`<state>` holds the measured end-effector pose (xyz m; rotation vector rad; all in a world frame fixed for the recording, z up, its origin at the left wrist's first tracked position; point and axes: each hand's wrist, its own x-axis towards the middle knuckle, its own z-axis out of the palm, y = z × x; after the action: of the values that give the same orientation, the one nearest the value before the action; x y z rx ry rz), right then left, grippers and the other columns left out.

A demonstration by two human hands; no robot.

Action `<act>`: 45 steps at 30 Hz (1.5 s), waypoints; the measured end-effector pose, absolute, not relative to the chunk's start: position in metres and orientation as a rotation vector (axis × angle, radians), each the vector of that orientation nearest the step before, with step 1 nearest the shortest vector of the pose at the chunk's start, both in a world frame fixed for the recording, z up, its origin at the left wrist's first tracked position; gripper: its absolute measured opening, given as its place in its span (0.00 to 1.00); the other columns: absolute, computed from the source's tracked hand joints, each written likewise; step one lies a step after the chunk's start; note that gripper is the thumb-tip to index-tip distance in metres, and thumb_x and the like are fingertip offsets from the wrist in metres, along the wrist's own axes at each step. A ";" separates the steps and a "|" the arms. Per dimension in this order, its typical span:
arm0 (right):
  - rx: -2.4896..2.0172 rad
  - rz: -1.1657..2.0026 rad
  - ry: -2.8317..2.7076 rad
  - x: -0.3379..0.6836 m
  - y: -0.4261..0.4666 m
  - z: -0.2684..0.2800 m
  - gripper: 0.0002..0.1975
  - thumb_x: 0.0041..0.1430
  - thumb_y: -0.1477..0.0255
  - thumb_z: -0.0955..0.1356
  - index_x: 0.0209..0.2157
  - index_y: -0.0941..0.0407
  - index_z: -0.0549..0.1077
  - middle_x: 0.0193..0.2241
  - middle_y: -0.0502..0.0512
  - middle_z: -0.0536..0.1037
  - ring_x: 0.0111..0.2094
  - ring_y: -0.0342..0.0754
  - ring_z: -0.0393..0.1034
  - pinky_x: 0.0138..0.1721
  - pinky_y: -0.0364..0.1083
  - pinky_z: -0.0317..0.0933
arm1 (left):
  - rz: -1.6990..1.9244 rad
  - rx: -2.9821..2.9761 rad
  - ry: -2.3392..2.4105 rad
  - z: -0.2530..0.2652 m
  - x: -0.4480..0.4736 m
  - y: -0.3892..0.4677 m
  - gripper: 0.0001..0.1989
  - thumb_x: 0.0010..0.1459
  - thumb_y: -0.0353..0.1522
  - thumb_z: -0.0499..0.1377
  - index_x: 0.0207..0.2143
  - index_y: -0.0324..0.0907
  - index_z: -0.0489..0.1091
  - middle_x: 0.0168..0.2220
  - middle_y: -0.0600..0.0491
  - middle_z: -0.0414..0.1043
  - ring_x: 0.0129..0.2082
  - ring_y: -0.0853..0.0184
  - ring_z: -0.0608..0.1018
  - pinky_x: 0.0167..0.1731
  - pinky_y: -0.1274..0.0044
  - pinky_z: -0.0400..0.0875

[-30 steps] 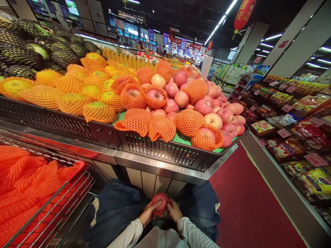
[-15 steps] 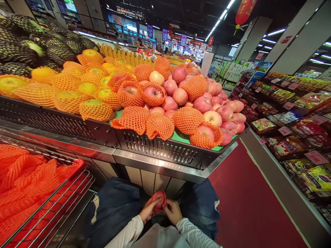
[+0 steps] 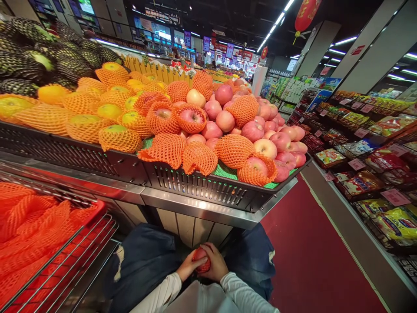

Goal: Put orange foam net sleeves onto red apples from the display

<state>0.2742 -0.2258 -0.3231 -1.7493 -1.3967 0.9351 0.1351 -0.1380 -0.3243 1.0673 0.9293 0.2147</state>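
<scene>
Both hands meet low at the lap: left hand (image 3: 188, 266) cupped, right hand (image 3: 215, 264) curled over, fingers closed, wrists bent inward.

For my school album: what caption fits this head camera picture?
Both hands, left hand and right hand, hold a red apple below the apple display.

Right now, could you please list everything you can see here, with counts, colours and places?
apple: one, red, in an orange net, between both hands.
apples on display: many, pink-red, some netted, right of the black crate.
citrus fruit: many, yellow, orange nets, crate's left.
green fruit: a pile, dark nets, far left.
foam nets: a heap, orange, in the red wire cart.
packaged goods: many, right shelves.
left hand: on the apple.
right hand: on the apple.
</scene>
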 end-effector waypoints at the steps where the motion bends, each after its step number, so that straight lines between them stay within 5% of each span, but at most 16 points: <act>1: -1.758 0.938 -1.408 0.274 -0.226 -0.321 0.49 0.32 0.68 0.80 0.61 0.49 0.67 0.60 0.63 0.66 0.60 0.63 0.64 0.63 0.59 0.57 | 0.189 1.112 0.937 -0.325 0.135 -0.139 0.44 0.31 0.58 0.69 0.45 0.39 0.72 0.32 0.50 0.77 0.27 0.64 0.76 0.23 0.76 0.67; 5: -1.826 0.875 -1.345 0.272 -0.225 -0.310 0.45 0.32 0.71 0.78 0.58 0.50 0.68 0.56 0.60 0.68 0.55 0.60 0.68 0.58 0.56 0.63 | 0.163 1.217 0.987 -0.329 0.134 -0.140 0.45 0.37 0.69 0.55 0.43 0.41 0.69 0.29 0.53 0.72 0.20 0.69 0.69 0.18 0.76 0.60; 9: -1.851 0.800 -1.315 0.270 -0.224 -0.303 0.42 0.33 0.71 0.77 0.56 0.51 0.68 0.54 0.60 0.69 0.53 0.59 0.69 0.55 0.55 0.65 | 0.238 1.369 1.077 -0.337 0.132 -0.137 0.35 0.50 0.66 0.43 0.32 0.45 0.63 0.23 0.58 0.64 0.24 0.65 0.71 0.26 0.73 0.66; 16: -1.860 0.811 -1.356 0.269 -0.224 -0.302 0.43 0.32 0.72 0.78 0.56 0.53 0.67 0.54 0.61 0.69 0.54 0.59 0.68 0.56 0.55 0.63 | 0.342 1.561 1.098 -0.342 0.131 -0.127 0.24 0.52 0.57 0.47 0.24 0.47 0.59 0.24 0.55 0.65 0.29 0.63 0.71 0.37 0.70 0.68; 27: -1.821 0.891 -1.407 0.268 -0.218 -0.304 0.43 0.28 0.74 0.79 0.52 0.51 0.68 0.50 0.56 0.72 0.50 0.57 0.70 0.53 0.53 0.65 | 0.509 1.679 1.121 -0.328 0.129 -0.129 0.18 0.60 0.48 0.45 0.28 0.47 0.62 0.32 0.50 0.71 0.36 0.59 0.75 0.44 0.67 0.68; 33: -1.891 0.906 -1.353 0.269 -0.221 -0.316 0.42 0.27 0.76 0.79 0.49 0.53 0.65 0.48 0.56 0.70 0.48 0.57 0.70 0.50 0.54 0.65 | 0.478 1.679 1.029 -0.322 0.129 -0.132 0.20 0.59 0.52 0.50 0.35 0.45 0.64 0.36 0.51 0.70 0.35 0.62 0.74 0.45 0.68 0.70; 40: -1.829 0.747 -1.246 0.267 -0.220 -0.320 0.39 0.32 0.77 0.75 0.49 0.54 0.61 0.48 0.58 0.66 0.52 0.56 0.66 0.54 0.55 0.63 | 0.244 1.238 0.873 -0.334 0.130 -0.132 0.37 0.42 0.60 0.64 0.42 0.41 0.67 0.42 0.46 0.75 0.47 0.55 0.76 0.52 0.66 0.68; 45: -1.599 0.802 -1.267 0.268 -0.225 -0.324 0.44 0.35 0.71 0.77 0.55 0.56 0.58 0.56 0.63 0.63 0.60 0.58 0.61 0.63 0.55 0.56 | 0.361 1.184 0.775 -0.336 0.132 -0.132 0.40 0.37 0.52 0.72 0.48 0.40 0.68 0.46 0.44 0.76 0.49 0.55 0.76 0.53 0.68 0.69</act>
<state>0.2684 -0.2254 -0.3235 -1.5993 -1.2674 0.8017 0.1320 -0.1324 -0.3362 1.1838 0.7754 0.3607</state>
